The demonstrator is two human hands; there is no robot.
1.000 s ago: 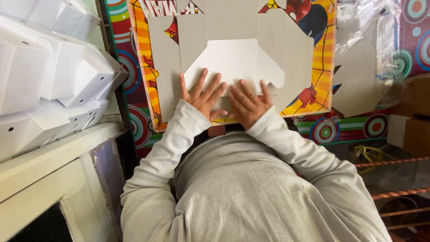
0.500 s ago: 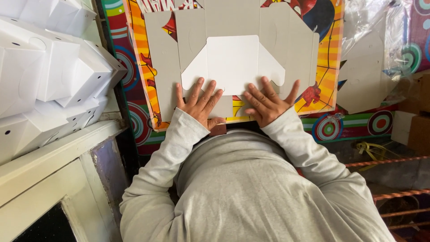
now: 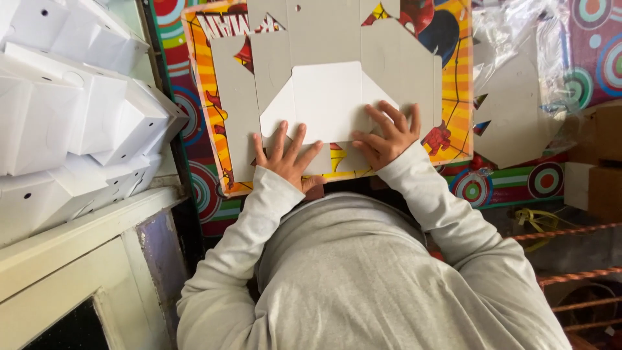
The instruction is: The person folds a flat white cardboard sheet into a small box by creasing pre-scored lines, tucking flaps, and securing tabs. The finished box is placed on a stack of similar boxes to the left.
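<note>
A flat grey die-cut cardboard blank (image 3: 337, 45) lies on a bright orange and yellow comic-print board (image 3: 201, 104). One panel is folded over, showing its white side (image 3: 324, 100). My left hand (image 3: 285, 159) presses flat on the near edge of that white flap, fingers spread. My right hand (image 3: 389, 136) rests on the flap's lower right corner, fingers spread and slightly curled. Both arms wear grey sleeves.
Several folded white boxes (image 3: 71, 123) are piled at the left on a pale ledge (image 3: 84, 227). Another grey cardboard blank (image 3: 512, 116) and clear plastic wrap (image 3: 512, 32) lie at the right. Brown cartons (image 3: 596, 162) stand at far right. Orange ropes (image 3: 570, 279) cross the lower right.
Both hands slid apart along the white flap's near edge. My right hand moved right and up onto the flap's corner. The view shifted slightly.
</note>
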